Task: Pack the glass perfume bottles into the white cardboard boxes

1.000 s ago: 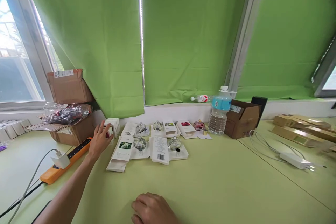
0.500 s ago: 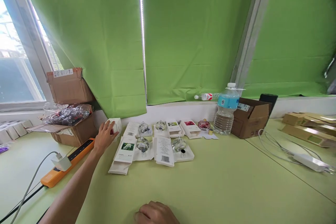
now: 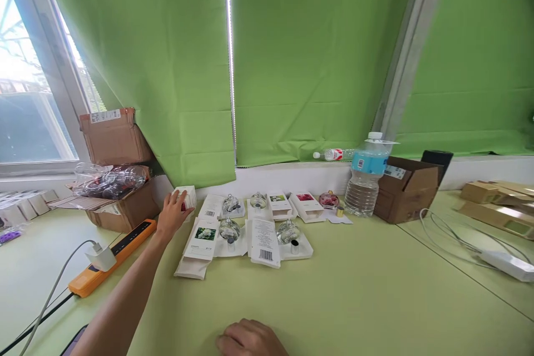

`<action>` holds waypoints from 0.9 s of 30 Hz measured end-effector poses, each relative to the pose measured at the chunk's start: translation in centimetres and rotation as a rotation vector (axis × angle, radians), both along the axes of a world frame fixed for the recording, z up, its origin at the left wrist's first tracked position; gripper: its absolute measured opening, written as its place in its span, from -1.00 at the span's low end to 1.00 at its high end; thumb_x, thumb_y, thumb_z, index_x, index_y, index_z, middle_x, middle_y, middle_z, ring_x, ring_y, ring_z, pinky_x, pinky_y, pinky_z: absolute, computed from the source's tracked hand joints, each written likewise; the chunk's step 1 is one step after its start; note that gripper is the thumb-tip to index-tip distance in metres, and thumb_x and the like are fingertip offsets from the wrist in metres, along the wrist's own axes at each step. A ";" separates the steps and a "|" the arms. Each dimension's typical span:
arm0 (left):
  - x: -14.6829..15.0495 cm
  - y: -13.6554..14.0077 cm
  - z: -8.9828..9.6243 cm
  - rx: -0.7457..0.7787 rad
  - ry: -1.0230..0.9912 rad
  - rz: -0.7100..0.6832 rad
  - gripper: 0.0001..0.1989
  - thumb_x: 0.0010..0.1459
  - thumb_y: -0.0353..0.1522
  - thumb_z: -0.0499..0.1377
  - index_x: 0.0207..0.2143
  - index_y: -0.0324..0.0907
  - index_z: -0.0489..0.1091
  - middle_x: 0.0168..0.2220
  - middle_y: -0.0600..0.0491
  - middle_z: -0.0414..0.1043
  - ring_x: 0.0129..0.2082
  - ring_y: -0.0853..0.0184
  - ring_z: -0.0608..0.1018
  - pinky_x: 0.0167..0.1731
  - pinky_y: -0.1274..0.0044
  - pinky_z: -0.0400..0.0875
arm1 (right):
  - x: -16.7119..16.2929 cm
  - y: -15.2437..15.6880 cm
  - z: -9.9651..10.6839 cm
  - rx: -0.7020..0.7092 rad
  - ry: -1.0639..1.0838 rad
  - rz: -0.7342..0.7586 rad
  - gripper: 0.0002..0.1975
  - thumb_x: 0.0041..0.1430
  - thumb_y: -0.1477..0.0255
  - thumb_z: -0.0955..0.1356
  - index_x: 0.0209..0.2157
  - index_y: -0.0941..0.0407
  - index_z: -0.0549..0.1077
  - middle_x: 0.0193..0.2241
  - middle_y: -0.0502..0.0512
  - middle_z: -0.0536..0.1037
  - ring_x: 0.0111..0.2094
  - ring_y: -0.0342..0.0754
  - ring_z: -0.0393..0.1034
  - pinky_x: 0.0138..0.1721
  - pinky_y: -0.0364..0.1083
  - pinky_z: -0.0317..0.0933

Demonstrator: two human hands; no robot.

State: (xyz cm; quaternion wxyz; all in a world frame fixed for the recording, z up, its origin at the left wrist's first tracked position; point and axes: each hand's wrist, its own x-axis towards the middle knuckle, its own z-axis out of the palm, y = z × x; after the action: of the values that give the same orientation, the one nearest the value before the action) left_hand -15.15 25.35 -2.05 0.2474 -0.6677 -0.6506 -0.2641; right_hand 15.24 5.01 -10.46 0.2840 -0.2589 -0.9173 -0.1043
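My left hand (image 3: 172, 214) reaches to the back left of the table, its fingers wrapped over a small white box (image 3: 188, 194) with a dark red patch on it. My right hand (image 3: 251, 338) rests on the tabletop near the front edge, fingers curled in; nothing shows in it. Right of my left hand lie opened white cartons, among them one with a white flower picture (image 3: 206, 233) and one with a barcode (image 3: 263, 242). Round clear glass bottles (image 3: 229, 229) with small caps lie in white trays (image 3: 302, 251). A pink-red glass bottle (image 3: 329, 199) is beside a gold cap (image 3: 340, 212).
An orange power strip (image 3: 83, 282) with a white charger (image 3: 101, 260) lies left of my arm. Behind it is an open cardboard box (image 3: 125, 210) of plastic-wrapped items. A large water bottle (image 3: 362, 186), brown carton (image 3: 406, 192) and white adapter with cable (image 3: 507, 264) are right.
The view has turned slightly left, so things appear shifted right. My left hand stays at the white box, and my right hand keeps its place on the table.
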 end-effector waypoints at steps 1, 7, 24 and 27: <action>0.0 0.0 0.0 -0.002 -0.005 -0.003 -0.40 0.14 -0.13 0.09 0.19 -0.14 0.14 0.19 -0.13 0.17 0.20 -0.01 0.14 0.11 0.23 0.11 | -0.1 0.1 0.2 0.012 0.002 0.003 -0.86 0.11 0.41 0.34 -0.51 0.08 0.37 -0.59 -0.09 0.49 -0.61 -0.17 0.32 -0.64 -0.16 0.00; 0.3 -0.2 0.7 -0.010 -0.070 -0.012 -0.31 0.03 -0.02 0.13 0.16 -0.14 0.19 0.20 -0.16 0.17 0.22 -0.09 0.11 0.12 0.11 0.01 | -0.1 0.3 1.8 -0.014 0.028 -0.015 -0.85 0.09 0.37 0.35 -0.52 0.08 0.38 -0.59 -0.10 0.49 -0.59 -0.18 0.34 -0.58 -0.18 0.07; 14.2 -12.2 3.8 -0.013 -0.813 -0.337 -0.58 0.19 -0.02 -0.07 -0.19 -0.13 0.31 -0.19 -0.09 0.43 -0.17 0.20 0.48 -0.14 0.36 0.38 | 2.9 -1.9 8.1 -0.396 0.127 -0.170 -0.79 0.23 0.49 0.21 -0.39 0.10 0.45 -0.41 0.00 0.53 -0.37 -0.13 0.38 -0.37 -0.18 0.06; 16.4 -14.9 1.6 -0.274 -0.954 -0.442 -0.52 0.15 0.05 -0.08 -0.54 -0.13 0.24 -0.60 0.06 0.32 -0.57 0.35 0.43 -0.52 0.52 0.37 | 3.4 -1.8 8.8 -0.443 0.143 -0.198 -0.76 0.24 0.49 0.20 -0.41 0.12 0.47 -0.41 0.03 0.54 -0.35 -0.11 0.39 -0.34 -0.17 0.07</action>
State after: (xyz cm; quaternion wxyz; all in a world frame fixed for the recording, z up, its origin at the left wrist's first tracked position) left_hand 1.24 10.46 -0.45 -0.2262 -0.6208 -0.5631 -0.4964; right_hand 18.64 3.19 -1.65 0.2729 -0.4103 -0.8655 0.0905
